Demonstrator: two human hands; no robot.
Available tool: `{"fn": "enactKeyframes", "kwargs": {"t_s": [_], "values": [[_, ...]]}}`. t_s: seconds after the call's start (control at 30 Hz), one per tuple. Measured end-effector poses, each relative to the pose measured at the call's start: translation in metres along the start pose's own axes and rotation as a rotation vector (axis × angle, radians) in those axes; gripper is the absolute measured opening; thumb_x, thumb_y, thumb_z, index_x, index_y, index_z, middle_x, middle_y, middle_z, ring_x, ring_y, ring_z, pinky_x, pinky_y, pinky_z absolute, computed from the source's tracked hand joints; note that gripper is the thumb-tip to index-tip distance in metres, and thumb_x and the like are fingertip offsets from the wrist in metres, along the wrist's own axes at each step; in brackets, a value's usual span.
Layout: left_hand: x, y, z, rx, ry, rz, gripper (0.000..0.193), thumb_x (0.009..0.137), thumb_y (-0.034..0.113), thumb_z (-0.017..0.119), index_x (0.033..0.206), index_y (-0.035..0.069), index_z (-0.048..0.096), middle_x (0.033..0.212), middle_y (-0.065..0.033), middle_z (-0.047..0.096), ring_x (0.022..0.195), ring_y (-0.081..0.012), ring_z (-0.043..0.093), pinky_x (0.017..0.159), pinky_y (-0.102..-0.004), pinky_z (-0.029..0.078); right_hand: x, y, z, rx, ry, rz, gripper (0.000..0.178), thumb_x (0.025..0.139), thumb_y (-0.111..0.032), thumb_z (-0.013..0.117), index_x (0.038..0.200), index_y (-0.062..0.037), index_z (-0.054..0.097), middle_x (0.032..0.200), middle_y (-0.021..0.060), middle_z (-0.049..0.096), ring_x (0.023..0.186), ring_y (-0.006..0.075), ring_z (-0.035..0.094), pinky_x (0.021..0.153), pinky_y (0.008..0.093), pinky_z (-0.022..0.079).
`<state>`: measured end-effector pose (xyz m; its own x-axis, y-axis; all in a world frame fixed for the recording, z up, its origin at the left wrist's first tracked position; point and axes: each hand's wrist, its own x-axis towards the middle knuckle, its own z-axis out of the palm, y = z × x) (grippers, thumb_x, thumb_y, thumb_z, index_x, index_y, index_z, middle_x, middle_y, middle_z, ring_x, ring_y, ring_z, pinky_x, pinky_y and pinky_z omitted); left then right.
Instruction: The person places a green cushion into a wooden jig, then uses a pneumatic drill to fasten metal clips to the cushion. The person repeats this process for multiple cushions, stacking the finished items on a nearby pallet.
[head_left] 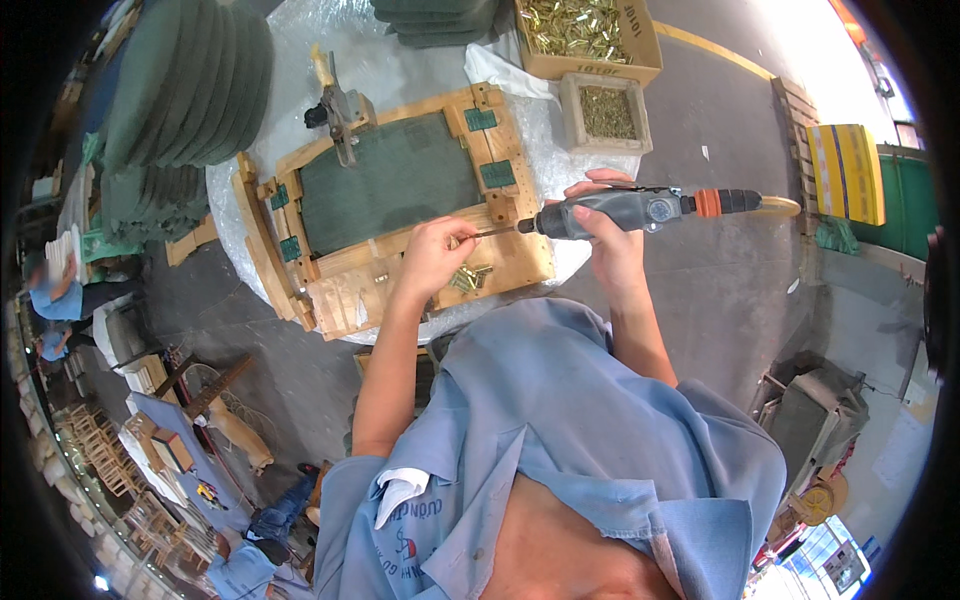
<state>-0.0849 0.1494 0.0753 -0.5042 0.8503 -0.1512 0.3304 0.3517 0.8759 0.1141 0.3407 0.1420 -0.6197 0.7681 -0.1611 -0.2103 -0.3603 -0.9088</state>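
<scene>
My right hand [612,240] is wrapped round a grey air screwdriver [625,212] with an orange band, held level. Its long bit [497,231] points left to my left hand [436,256], whose fingers are pinched at the bit's tip; what they hold there is too small to make out. Both hands are over the near right part of a wooden jig [400,262]. A dark green panel [392,183] lies flat within the jig, beneath a toggle clamp [340,125]. A small heap of brass-coloured fasteners [470,277] lies on the wood below my left hand.
A cardboard box [592,70] of brass pieces and a tray [607,148] of small screws stand at the far right. Stacked green panels [190,85] rise at the left, with another stack [437,20] behind. An air hose [782,205] trails right. People [60,295] are in the left background.
</scene>
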Motion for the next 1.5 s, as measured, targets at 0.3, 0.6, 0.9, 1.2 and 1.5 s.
{"fn": "enactKeyframes", "kwargs": {"t_s": [0.3,0.6,0.9,1.2,1.5], "values": [[0.051,0.003,-0.009,0.013,0.016,-0.105,0.034,0.091,0.019,0.082,0.122,0.006,0.076,0.077,-0.0114,0.071,0.064,-0.0201,0.065,0.064,-0.0369,0.052,0.056,0.000,0.024,-0.239,-0.029,-0.096,0.054,0.081,0.000,0.086,0.129,-0.0027,0.062,0.110,0.0103,0.074,0.104,0.0196,0.072,0.093,0.0357,0.060],[0.129,-0.068,0.019,0.585,0.026,-0.066,0.039,0.105,0.023,0.060,0.143,0.018,0.068,0.089,-0.0167,0.076,0.083,-0.0396,0.076,0.073,-0.0529,0.062,0.122,0.030,0.062,-0.370,-0.058,-0.294,0.055,0.081,-0.001,0.088,0.128,-0.0028,0.060,0.110,0.0110,0.075,0.102,0.0179,0.072,0.093,0.0340,0.058],[0.136,-0.085,0.024,0.605,-0.020,-0.061,0.045,0.105,0.023,0.056,0.149,0.018,0.063,0.088,-0.0145,0.076,0.079,-0.0389,0.075,0.070,-0.0512,0.062,0.146,0.052,0.081,-0.464,-0.091,-0.288,0.054,0.083,-0.002,0.087,0.129,-0.0019,0.060,0.109,0.0107,0.074,0.100,0.0182,0.072,0.092,0.0328,0.058],[0.141,-0.078,0.016,0.584,-0.088,-0.102,0.047,0.104,0.016,0.052,0.149,0.017,0.063,0.091,-0.0150,0.076,0.084,-0.0383,0.076,0.073,-0.0522,0.062,0.153,0.068,0.094,-0.583,-0.097,-0.289,0.054,0.082,-0.002,0.088,0.128,-0.0014,0.060,0.109,0.0101,0.074,0.099,0.0166,0.072,0.091,0.0313,0.058],[0.111,-0.099,0.031,0.372,0.248,0.094,0.028,0.103,0.019,0.063,0.127,0.012,0.073,0.090,-0.0125,0.076,0.078,-0.0331,0.075,0.068,-0.0474,0.060,0.159,0.072,0.123,-0.699,-0.186,-0.318,0.048,0.081,-0.002,0.088,0.121,0.0004,0.063,0.106,0.0100,0.075,0.096,0.0159,0.072,0.087,0.0312,0.059]]}}
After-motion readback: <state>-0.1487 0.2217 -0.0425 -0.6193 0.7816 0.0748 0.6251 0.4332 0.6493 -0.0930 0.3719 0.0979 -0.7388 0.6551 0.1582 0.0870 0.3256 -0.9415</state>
